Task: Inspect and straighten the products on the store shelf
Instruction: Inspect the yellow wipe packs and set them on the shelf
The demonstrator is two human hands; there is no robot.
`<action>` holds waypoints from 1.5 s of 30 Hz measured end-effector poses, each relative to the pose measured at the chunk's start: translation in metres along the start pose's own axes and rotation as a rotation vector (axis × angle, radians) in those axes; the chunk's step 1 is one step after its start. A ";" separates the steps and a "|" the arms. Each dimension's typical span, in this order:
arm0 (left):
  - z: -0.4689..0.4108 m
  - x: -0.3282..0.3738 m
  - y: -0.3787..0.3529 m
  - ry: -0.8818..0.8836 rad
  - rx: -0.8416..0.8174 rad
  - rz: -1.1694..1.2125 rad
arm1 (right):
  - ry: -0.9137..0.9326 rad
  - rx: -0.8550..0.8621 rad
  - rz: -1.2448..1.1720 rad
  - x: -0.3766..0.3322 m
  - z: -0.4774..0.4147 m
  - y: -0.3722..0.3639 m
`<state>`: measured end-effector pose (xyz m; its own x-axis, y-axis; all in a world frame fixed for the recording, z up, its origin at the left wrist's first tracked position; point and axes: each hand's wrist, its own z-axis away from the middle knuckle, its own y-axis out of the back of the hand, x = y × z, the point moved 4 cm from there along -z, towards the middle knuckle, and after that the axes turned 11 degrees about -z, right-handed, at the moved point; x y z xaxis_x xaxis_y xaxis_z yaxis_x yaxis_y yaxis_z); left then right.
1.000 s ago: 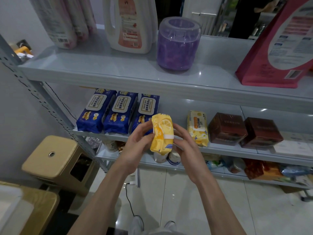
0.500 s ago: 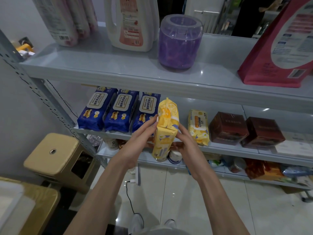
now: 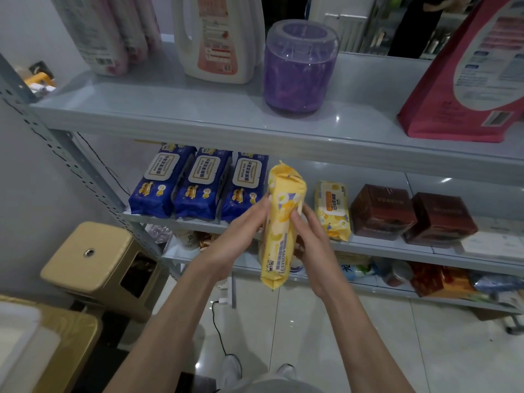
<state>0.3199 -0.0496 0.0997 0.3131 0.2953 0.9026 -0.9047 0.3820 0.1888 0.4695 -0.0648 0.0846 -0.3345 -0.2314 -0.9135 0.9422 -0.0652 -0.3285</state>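
I hold a yellow wipes pack [image 3: 279, 222] upright on its narrow side in front of the middle shelf [image 3: 377, 246]. My left hand [image 3: 241, 239] grips its left face and my right hand [image 3: 310, 239] grips its right face, fingers curled round it. Behind it on the shelf stand three blue wipes packs [image 3: 198, 184] to the left. A second yellow wipes pack [image 3: 331, 209] and two dark red boxes [image 3: 411, 212] stand to the right. A gap lies between the blue packs and the second yellow pack.
The upper shelf [image 3: 198, 120] carries a purple jar [image 3: 297, 66], a white detergent jug [image 3: 218, 38], pink-wrapped packs [image 3: 113, 32] and a red bag [image 3: 465, 80]. A tan stool [image 3: 93, 259] stands left of the rack. The lower shelf [image 3: 397, 290] holds mixed goods.
I have turned the yellow pack from lying short-end-up to standing tall on its edge, and it has lifted slightly toward the shelf gap. Both hands keep hold of it.
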 end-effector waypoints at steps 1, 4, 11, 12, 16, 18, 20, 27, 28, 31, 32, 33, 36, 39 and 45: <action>0.000 -0.003 0.000 -0.014 -0.022 0.013 | -0.028 0.013 -0.028 0.001 0.000 0.000; -0.002 -0.016 0.001 -0.044 0.015 0.069 | -0.085 -0.008 -0.019 0.000 0.000 0.002; -0.003 -0.018 0.004 -0.048 0.206 0.235 | -0.019 -0.139 0.038 0.000 0.007 0.011; -0.003 -0.017 0.004 -0.045 0.223 0.239 | 0.002 -0.145 0.050 0.001 0.007 0.011; -0.003 -0.016 0.004 -0.025 0.223 0.207 | 0.078 -0.129 0.004 0.003 0.008 0.008; -0.002 -0.015 0.003 -0.022 0.177 0.200 | 0.092 -0.081 -0.063 0.000 0.008 0.006; 0.000 -0.016 0.002 -0.029 0.121 0.202 | 0.095 -0.029 -0.085 -0.005 0.008 0.004; 0.008 -0.015 -0.001 -0.111 0.127 0.153 | 0.076 -0.039 -0.087 -0.006 0.006 0.008; 0.009 -0.013 0.000 -0.103 0.133 0.143 | 0.064 -0.067 -0.078 -0.007 0.007 0.008; 0.011 -0.008 0.002 -0.092 0.140 0.113 | 0.064 -0.127 -0.008 -0.006 0.007 0.009; 0.013 -0.006 0.002 -0.093 0.144 0.116 | 0.072 -0.131 0.004 -0.007 0.007 0.008; 0.013 -0.006 0.001 -0.093 0.150 0.128 | 0.074 -0.129 -0.007 -0.008 0.008 0.008; 0.010 -0.008 -0.003 -0.111 0.172 0.180 | 0.064 -0.117 -0.098 -0.011 0.009 0.005; 0.010 -0.006 -0.005 -0.120 0.215 0.192 | 0.079 -0.106 -0.137 -0.012 0.010 0.003; 0.012 0.001 -0.004 -0.151 0.231 0.191 | 0.093 -0.103 -0.136 -0.015 0.010 0.005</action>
<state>0.3206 -0.0619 0.1044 0.1012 0.2029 0.9739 -0.9898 0.1188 0.0781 0.4795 -0.0714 0.0988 -0.4634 -0.1365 -0.8756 0.8831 0.0112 -0.4691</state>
